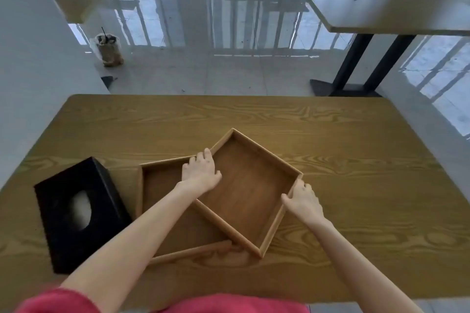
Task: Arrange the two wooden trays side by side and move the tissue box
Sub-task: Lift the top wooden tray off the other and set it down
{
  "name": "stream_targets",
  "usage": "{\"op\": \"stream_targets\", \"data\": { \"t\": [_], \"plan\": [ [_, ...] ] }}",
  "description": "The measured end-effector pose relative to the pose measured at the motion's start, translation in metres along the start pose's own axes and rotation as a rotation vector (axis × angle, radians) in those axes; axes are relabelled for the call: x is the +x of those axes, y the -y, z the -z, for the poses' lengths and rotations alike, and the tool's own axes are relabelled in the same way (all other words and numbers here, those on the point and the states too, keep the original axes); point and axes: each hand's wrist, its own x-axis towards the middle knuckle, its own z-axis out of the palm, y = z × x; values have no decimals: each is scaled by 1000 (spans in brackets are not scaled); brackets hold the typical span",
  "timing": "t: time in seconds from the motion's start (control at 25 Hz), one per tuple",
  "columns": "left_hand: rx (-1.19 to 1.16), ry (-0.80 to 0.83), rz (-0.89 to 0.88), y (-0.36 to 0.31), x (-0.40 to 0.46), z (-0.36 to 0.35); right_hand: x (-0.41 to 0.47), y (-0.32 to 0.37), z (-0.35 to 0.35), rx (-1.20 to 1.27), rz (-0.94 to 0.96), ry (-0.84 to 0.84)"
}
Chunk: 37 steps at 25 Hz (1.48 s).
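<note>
Red sleeve [58,300] aside, both hands are gripping the upper tray [251,190], lying skewed across the lower tray [162,185] mid-bench: left hand [201,173] and right hand [302,201] closing on opposite rims. Next, I judge: lifting it clear toward the right edge; tissue box [78,213] is waiting by the left edge

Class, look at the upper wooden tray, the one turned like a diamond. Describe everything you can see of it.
The upper tray is a shallow, empty, light-brown wooden rectangle with a low raised rim. It lies rotated, overlapping the lower tray, so they are not yet side by side. The left hand grips its left rim; the right hand grips its right rim near a corner.
</note>
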Motion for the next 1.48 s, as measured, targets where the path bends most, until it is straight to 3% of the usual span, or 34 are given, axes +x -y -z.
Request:
{"op": "stream_targets", "data": {
  "t": [0.52,1.0,1.48],
  "plan": [
    [-154,-166,17,27,-22,-21,2,-13,-10,183,44,-16],
    [-282,-143,133,29,-35,-13,-2,-15,-21,286,65,-60],
    [-496,-196,171,47,34,33,53,44,33,314,229,-201]
  ]
}}
